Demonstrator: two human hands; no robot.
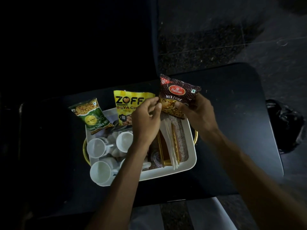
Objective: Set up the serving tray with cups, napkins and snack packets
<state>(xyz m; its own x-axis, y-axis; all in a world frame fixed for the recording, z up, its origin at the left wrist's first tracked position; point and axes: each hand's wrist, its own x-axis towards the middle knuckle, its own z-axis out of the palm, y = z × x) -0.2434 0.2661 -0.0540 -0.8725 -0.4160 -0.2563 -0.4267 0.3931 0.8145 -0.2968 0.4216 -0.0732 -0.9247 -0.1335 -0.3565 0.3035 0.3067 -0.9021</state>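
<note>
Both bare forearms reach in from the bottom edge over a dark table (232, 130). Right hand (197, 112) grips the lower right edge of a dark red Haldiram's Mixture snack packet (178, 95); left hand (147, 120) pinches its left edge with the fingertips. Packet is held above the far right corner of a white rectangular tray with gold handles (191, 156), long axis running upper-left to lower-right, label facing the camera. Yellow Zoff soya packet (127, 105) and green namkeen packet (91, 113) lean upright on the tray's far rim. White cups (98, 147) sit mouth-up in the tray's left half; white napkins in a gold holder (171, 141) lie on a burlap mat on the right.
</note>
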